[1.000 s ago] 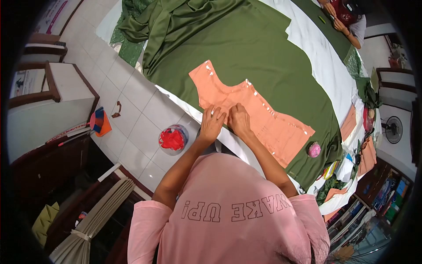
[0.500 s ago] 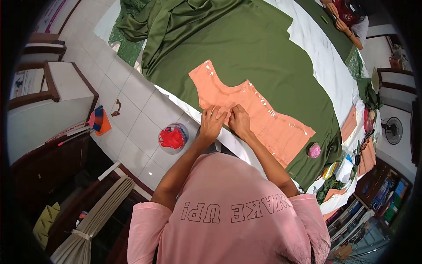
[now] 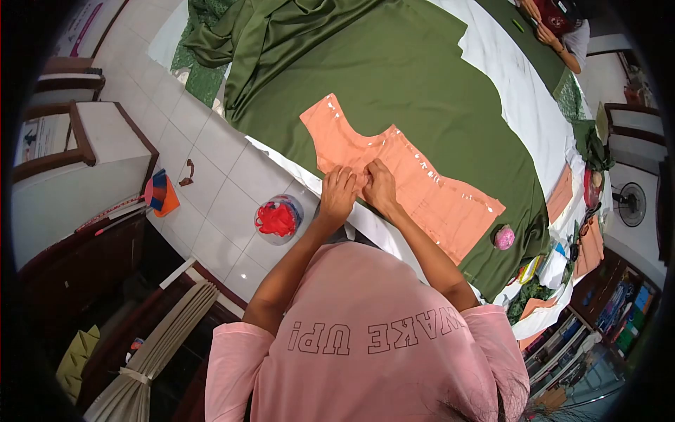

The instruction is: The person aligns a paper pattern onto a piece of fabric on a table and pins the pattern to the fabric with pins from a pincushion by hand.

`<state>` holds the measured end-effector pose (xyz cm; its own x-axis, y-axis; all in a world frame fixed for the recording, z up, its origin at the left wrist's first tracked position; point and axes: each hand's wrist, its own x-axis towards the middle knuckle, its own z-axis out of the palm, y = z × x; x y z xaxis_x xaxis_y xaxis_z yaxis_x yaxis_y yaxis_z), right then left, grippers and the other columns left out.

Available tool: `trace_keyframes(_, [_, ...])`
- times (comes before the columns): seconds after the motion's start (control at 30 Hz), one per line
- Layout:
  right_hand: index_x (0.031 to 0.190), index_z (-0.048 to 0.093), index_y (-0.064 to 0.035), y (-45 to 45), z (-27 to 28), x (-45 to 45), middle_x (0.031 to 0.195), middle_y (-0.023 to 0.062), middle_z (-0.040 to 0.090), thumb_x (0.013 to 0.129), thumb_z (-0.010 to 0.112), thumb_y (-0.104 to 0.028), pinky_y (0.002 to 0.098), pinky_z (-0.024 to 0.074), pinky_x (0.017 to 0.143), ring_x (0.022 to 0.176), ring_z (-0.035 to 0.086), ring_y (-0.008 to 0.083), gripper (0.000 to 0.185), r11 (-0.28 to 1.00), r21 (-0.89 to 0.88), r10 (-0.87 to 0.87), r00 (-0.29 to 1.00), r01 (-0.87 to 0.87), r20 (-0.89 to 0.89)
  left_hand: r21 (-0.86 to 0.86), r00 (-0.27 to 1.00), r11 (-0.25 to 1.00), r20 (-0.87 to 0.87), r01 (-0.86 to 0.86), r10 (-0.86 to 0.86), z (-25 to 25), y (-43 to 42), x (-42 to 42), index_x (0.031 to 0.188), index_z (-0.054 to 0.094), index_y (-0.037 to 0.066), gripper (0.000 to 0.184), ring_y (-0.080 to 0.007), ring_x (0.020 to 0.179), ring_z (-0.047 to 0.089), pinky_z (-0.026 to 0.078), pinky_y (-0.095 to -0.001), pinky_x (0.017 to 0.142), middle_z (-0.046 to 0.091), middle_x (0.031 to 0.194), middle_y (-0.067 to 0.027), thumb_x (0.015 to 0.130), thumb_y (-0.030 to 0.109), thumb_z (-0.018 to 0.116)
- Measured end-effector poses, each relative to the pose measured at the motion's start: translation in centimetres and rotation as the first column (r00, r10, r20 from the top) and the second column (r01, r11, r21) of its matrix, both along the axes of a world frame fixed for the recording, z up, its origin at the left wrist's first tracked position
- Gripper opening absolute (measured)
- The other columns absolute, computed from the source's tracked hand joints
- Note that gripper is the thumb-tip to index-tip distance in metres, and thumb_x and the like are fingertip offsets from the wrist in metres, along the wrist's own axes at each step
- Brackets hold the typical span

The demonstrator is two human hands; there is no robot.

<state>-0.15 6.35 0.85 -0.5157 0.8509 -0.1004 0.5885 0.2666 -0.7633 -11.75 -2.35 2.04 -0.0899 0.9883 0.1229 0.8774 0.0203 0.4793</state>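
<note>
An orange bodice-shaped pattern piece (image 3: 415,186) with small white marks along its edges lies flat on dark green satiny fabric (image 3: 394,77). My left hand (image 3: 339,193) rests on the near edge of the piece, fingers stretched over it. Right beside it, my right hand (image 3: 381,186) is closed in a pinch against the piece's surface. Whatever sits between those fingertips is too small or hidden to make out. A round pink object, perhaps a pincushion (image 3: 504,238), lies on the green fabric right of the piece.
A clear tub (image 3: 288,219) with red material stands on the tiled floor at left. Orange and green scraps (image 3: 534,306) crowd the table's right end. Across the table, another person's hands (image 3: 545,32) work over green fabric. A fan (image 3: 630,204) stands far right.
My right hand has shifted slightly and its fingers have turned, still pinched at the piece. My left hand stays nearly in place. The view has moved a little.
</note>
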Motion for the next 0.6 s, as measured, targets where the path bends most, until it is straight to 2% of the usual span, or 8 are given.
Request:
trace_keyframes(0.27, [0.073,0.051,0.0018,-0.1,0.6,-0.5,0.081,0.0178,0.051,0.068,0.053,0.004,0.0432,0.0443,0.066,0.078,0.053,0.0366,0.006,1.000,-0.030,-0.008,1.000,0.008,0.004,0.017,1.000,1.000,-0.009,0.014,-0.013,0.0,0.0,0.0,0.103,0.056,0.000,0.029,-0.0335,0.113,0.042,0.034,-0.0444,0.093,0.049,0.116,-0.0155,0.078,0.016,0.059])
trace_keyframes(0.53, [0.081,0.052,0.0014,-0.5,1.1,-0.6,0.085,0.0182,0.053,0.070,0.056,0.000,0.0435,0.0455,0.067,0.080,0.055,0.0366,0.012,1.000,0.011,0.003,0.999,-0.003,0.032,0.050,1.000,0.999,0.028,-0.006,0.005,-0.2,-0.2,0.3,0.103,0.057,0.001,0.028,-0.0351,0.114,0.041,0.032,-0.0452,0.096,0.046,0.123,-0.0177,0.079,0.017,0.059])
trace_keyframes(0.6, [0.084,0.054,0.0000,-1.0,0.7,-1.1,0.083,0.0171,0.054,0.071,0.057,0.000,0.0406,0.0451,0.065,0.079,0.054,0.0344,0.014,0.984,0.146,0.094,0.995,-0.098,0.037,0.044,0.999,0.999,0.023,-0.027,0.026,-0.6,-0.2,0.3,0.103,0.056,0.001,0.030,-0.0358,0.115,0.041,0.032,-0.0452,0.097,0.045,0.124,-0.0186,0.079,0.018,0.059])
